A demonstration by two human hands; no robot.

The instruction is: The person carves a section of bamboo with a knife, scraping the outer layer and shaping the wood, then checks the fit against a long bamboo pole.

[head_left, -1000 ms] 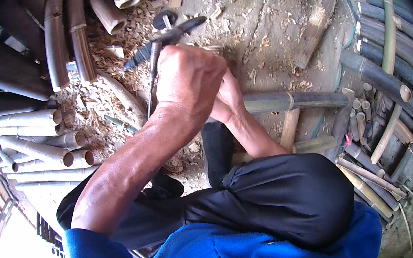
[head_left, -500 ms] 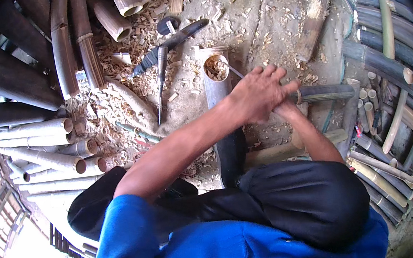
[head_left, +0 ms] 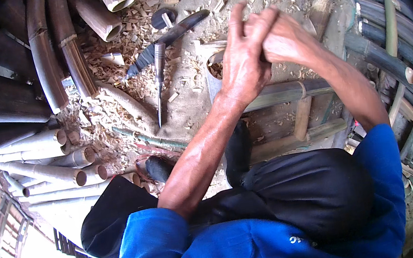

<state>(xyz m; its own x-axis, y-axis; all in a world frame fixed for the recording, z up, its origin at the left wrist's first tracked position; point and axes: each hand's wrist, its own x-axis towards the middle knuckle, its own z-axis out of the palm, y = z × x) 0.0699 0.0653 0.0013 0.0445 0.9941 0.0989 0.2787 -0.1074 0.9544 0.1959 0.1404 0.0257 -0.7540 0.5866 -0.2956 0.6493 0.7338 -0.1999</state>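
My left hand [head_left: 245,65] and my right hand [head_left: 285,37] are pressed together just right of the mouth of an upright bamboo tube [head_left: 214,88]. Pale shavings show inside that mouth, and my left hand covers part of it. One finger of my left hand points away from me; the others curl against my right hand. My right hand's fingers are closed, and whatever lies between the two palms is hidden. To the left, on the ground, lie a slim pointed tool [head_left: 159,78] and a large knife [head_left: 170,39] with a dark wrapped handle.
Cut bamboo tubes [head_left: 41,172] are stacked at the left, and longer poles [head_left: 73,52] stand behind them. Wood shavings [head_left: 111,107] litter the ground. A horizontal bamboo piece [head_left: 284,93] lies below my hands. More poles [head_left: 390,29] line the right side.
Both hands have moved away from me, and my right forearm has swung up and outward. The thin metal shaft seen earlier at the tube's mouth can no longer be made out.
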